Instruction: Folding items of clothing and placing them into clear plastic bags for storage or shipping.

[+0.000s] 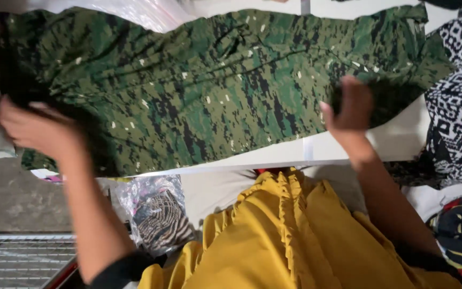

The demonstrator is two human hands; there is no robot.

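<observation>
- Left hand (36, 128) grips the camouflage cloth's (215, 91) left edge.
- Right hand (351, 107) pinches its right edge.
- The soft, pixel-patterned cloth lies spread across a white table (397, 142).
- Pleated yellow fabric (290, 241) lies nearer.
- Black-and-white patterned cloth (458, 101) lies right.

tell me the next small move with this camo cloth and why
Probably draw both hands apart to pull the camo cloth flat. The left hand grips its bunched, dark left edge and the right hand pinches the lower right edge, yet wrinkles run across the middle and it lies askew on the white table.
</observation>
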